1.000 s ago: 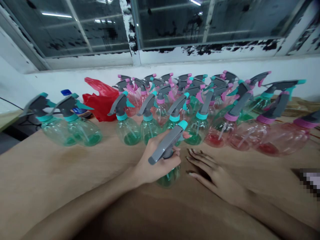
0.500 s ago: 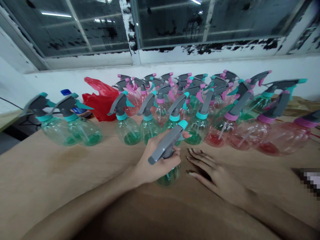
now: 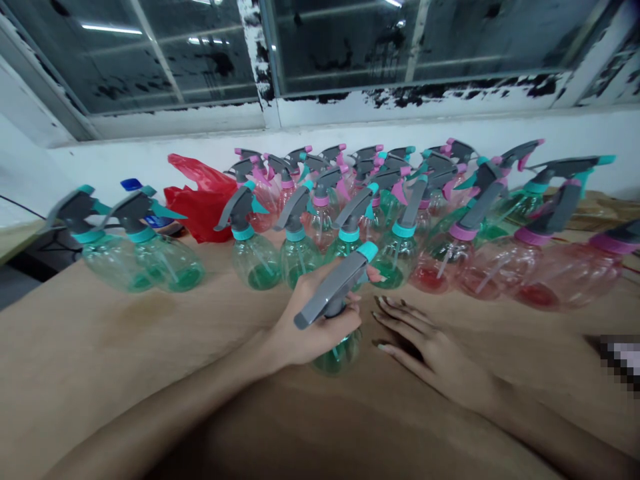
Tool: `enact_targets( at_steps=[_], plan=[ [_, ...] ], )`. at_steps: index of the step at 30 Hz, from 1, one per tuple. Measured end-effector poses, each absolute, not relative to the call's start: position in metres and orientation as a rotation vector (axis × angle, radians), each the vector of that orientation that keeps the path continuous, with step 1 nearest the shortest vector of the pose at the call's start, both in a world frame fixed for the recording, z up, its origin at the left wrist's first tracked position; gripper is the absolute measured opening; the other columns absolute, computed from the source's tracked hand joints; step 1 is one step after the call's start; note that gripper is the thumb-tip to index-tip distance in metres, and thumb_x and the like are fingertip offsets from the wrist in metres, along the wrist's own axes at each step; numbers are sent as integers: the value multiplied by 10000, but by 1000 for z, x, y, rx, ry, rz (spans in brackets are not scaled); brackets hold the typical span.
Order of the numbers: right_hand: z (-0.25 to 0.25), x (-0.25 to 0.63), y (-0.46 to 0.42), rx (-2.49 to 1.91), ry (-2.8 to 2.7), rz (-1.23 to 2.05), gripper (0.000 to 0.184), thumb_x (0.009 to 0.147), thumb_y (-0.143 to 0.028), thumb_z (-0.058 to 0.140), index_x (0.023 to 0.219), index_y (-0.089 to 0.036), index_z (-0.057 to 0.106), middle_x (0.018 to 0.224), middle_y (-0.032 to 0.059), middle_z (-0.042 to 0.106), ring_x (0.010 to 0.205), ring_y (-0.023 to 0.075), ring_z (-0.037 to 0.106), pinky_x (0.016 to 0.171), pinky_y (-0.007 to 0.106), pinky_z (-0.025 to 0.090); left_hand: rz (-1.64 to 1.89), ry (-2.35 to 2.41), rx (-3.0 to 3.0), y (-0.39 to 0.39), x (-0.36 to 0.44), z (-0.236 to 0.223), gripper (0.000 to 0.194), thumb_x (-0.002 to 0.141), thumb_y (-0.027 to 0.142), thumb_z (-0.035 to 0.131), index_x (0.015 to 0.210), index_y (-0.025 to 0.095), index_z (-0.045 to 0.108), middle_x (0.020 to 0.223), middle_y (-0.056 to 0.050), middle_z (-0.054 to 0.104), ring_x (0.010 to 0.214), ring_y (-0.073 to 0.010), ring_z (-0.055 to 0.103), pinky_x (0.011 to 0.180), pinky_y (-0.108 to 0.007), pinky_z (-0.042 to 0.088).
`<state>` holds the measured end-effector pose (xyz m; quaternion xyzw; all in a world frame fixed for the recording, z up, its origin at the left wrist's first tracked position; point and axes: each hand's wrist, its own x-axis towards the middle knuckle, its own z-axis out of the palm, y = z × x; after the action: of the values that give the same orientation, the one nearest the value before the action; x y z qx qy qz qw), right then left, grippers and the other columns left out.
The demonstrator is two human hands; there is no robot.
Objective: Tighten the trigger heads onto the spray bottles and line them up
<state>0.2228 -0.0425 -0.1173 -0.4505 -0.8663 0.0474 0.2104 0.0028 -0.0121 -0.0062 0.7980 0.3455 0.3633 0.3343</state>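
Hardly anything has moved, so work seems paused: I see the left hand (image 3: 306,330) gripping a green spray bottle (image 3: 334,288), the right hand (image 3: 434,350) lying open at its four o'clock.

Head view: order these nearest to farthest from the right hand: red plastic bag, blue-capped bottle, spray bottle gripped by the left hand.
From the right hand:
1. Spray bottle in the left hand, immediately left.
2. Red plastic bag, farther left, toward the back.
3. Blue-capped bottle, left of the bag.
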Motion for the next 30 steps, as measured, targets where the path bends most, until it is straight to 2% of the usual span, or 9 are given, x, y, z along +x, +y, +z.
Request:
enact_targets(
  at_steps=[3,10,13,17,23,30],
  plan=[
    [-118,223,-42,-1252,-2402,128,461,886,-380,459,1310,-200,441,1391,62,433,1298,235,347,1051,477,343,946,857,2061,-12,2,-2,340,662,95,512,954,231,622,853,3,659,697,-146,616,676,-268,517],
    [-119,223,-42,-1235,-2385,135,494,882,-381,468,1345,-228,390,1396,58,425,1289,243,362,1033,494,362,862,932,1988,-14,0,1,212,644,146,509,823,209,602,683,14,593,627,-156,577,563,-260,469],
    [-118,223,-42,-1238,-2390,132,484,885,-382,462,1337,-221,402,1398,60,422,1293,237,355,1039,486,356,868,904,1973,-15,0,3,158,631,150,507,758,203,585,709,12,593,593,-143,554,554,-257,454],
    [-118,222,-43,-1246,-2378,138,463,885,-381,462,1320,-228,427,1389,57,435,1287,240,366,1032,485,368,884,902,2046,-14,1,4,256,630,139,506,848,223,610,726,23,587,540,-126,504,563,-261,463],
    [-118,222,-43,-1249,-2387,124,463,888,-388,456,1313,-206,433,1390,59,434,1294,227,354,1050,470,353,918,900,2062,-14,2,-5,395,672,126,505,1035,254,593,724,23,597,577,-136,555,599,-259,482],
    [-117,222,-43,-1243,-2374,125,470,881,-388,466,1319,-221,429,1382,55,444,1286,236,368,1042,479,358,957,943,2079,-16,3,-5,330,685,112,515,973,237,616,648,25,577,607,-158,586,683,-299,510]
  ],
)
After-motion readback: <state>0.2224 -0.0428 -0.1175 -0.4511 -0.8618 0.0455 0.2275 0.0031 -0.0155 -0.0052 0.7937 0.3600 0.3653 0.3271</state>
